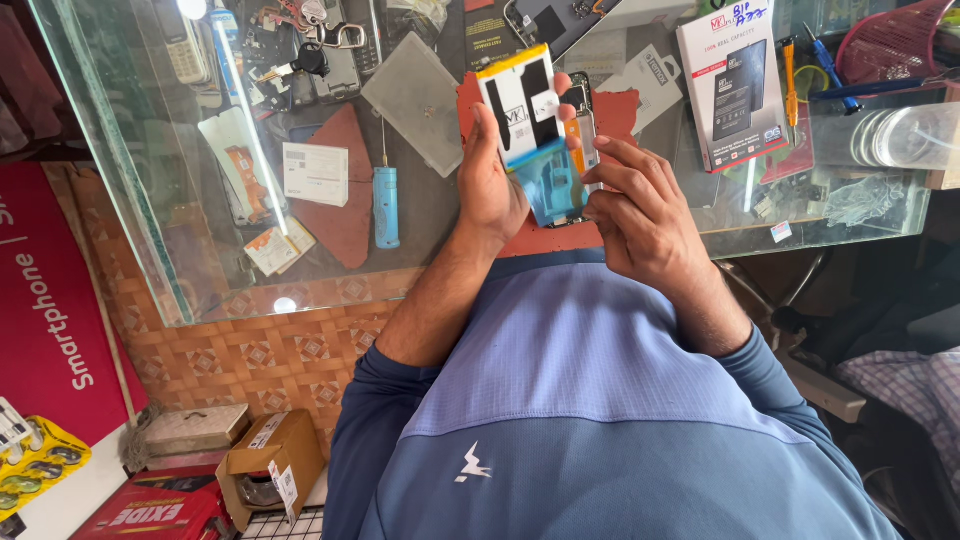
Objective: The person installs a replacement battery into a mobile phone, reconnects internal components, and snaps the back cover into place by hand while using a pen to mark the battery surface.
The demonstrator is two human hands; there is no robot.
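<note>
My left hand (490,185) grips a flat white and black phone battery (517,100), held upright above the glass counter (150,200). My right hand (645,215) is beside it, its fingertips pinching a translucent blue plastic film (548,185) that hangs off the battery's lower end. An opened phone (583,125) with an orange strip shows just behind the battery, between both hands. A rust-red mat (345,215) lies on the counter under the hands. How the film is attached is hidden by my fingers.
On the counter lie a blue cylindrical tool (386,207), a frosted plastic lid (415,100), keys (312,58), a boxed battery (735,85), screwdrivers (790,70) and a pink basket (895,40). An open cardboard box (275,465) sits on the floor at the left.
</note>
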